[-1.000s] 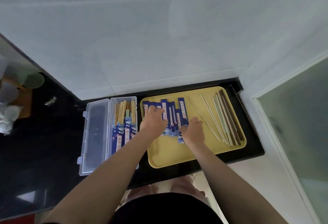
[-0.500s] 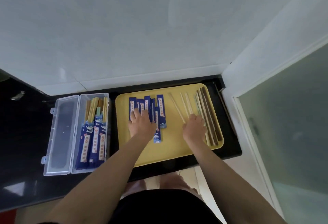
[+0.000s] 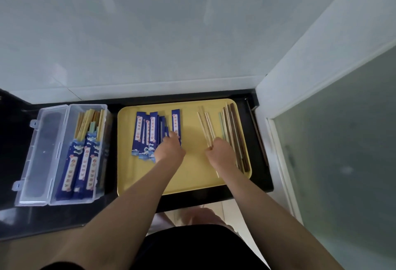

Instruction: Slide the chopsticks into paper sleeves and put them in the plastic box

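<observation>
The right hand [image 3: 221,155], right of centre in the frame, has its fingers curled round the near ends of a pair of pale chopsticks [image 3: 205,129], pinching them where they lie on the yellow tray [image 3: 192,175]. The left hand [image 3: 169,149], at centre, rests on the lower end of a blue paper sleeve [image 3: 176,123] that lies a little apart from the fanned pile of sleeves [image 3: 147,134]; whether its fingers have actually pinched that sleeve I cannot tell, since the hand hides them.

The risks start at the pinch. The two sticks splay toward their far tips, so they may enter the sleeve unevenly, or one may slip free. The sleeve mouth is flat paper (easily creased), and a skewed push could buckle it. The remaining chopsticks [image 3: 233,137] lie just beside the right hand and could be knocked. The plastic box [image 3: 100,192], at left, already holds several sleeved pairs, so room is shrinking.
</observation>
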Demonstrator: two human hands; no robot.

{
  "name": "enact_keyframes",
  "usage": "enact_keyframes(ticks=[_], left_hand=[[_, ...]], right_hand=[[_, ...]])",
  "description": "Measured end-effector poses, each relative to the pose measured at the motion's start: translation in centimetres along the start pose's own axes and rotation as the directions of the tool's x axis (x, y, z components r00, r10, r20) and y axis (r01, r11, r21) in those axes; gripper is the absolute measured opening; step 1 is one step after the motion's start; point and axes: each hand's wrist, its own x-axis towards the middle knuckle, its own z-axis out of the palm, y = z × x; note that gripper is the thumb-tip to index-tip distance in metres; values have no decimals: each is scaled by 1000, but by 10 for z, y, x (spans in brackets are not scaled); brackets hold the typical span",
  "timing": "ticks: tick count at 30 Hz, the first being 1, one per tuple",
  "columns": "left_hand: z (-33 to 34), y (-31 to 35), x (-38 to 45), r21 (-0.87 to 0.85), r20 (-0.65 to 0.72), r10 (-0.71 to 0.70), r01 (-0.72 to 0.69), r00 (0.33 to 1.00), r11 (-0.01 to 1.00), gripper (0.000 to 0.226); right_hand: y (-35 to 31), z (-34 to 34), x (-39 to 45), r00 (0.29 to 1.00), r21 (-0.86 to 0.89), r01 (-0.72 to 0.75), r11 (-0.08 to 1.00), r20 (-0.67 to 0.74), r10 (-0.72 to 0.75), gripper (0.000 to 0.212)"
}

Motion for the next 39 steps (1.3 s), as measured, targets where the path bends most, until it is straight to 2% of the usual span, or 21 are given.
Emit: enact_keyframes(ticks=[5,7,9,10,12,14,16,18,19,21,22,24,25,26,28,30,32,35,37,39], left_hand=[[-3,7,2,-104,-57,-42,36,997,994,35],[-5,5,1,-178,-78,-70,55,995,982,28],[-5,3,1,-341,-47,-75,55,996,938,21],[-10,0,-3,-477,1,-63,56,998,877,20],[-16,1,-11,-749,186,35,119,982,652,19],[-23,3,-23,-857,301,191,177,935,485,23],[-29,6,-34,-894,323,276,196,905,403,25],[-32,7,-37,-900,329,313,196,891,389,26],[-33,7,-38,-892,332,320,184,887,414,27],[-34,10,-39,-839,295,291,101,910,535,25],[-34,13,-39,-786,229,244,31,942,617,22],[-34,15,-40,-605,-46,155,-152,987,782,16],[-34,15,-41,-464,-200,178,-253,963,849,27],[-34,14,-41,-301,-312,262,-356,913,885,42],[-36,14,-41,24,-399,451,-483,798,875,61],[-38,15,-42,193,-413,519,-486,748,853,61],[-38,17,-42,263,-396,547,-480,738,837,53],[-37,24,-43,376,-234,648,-547,725,748,35],[-36,29,-46,343,-99,603,-541,792,768,29],[-34,32,-49,188,-21,474,-463,880,866,35]], right_hand=[[0,-19,-5,996,227,51,972,-80,-34,10],[-3,-28,-7,998,359,39,933,-51,-22,6],[-5,-36,-9,1000,512,-20,859,7,19,1],[-9,-40,-11,999,589,-48,806,39,31,3],[-11,-44,-12,989,696,-133,706,136,53,11],[-17,-47,-16,975,748,-186,637,220,26,21],[-23,-50,-20,967,755,-186,629,256,-21,25],[-26,-50,-23,967,758,-176,628,251,-32,21],[-26,-50,-24,969,768,-177,615,246,-29,18],[-23,-52,-25,971,772,-174,611,237,-22,14],[-20,-54,-24,970,764,-175,621,243,-25,14],[-15,-60,-25,959,748,-179,639,277,-55,18],[-13,-63,-25,954,739,-182,648,293,-66,21],[-10,-65,-25,950,740,-184,647,303,-76,24],[-4,-69,-26,942,772,-206,601,324,-93,27],[-1,-73,-26,930,780,-232,582,353,-103,30],[0,-76,-28,915,737,-224,638,384,-123,31],[2,-80,-33,882,675,-188,713,435,-180,32],[4,-82,-35,869,649,-166,742,452,-201,30],[5,-85,-35,886,641,-145,754,423,-190,31]])
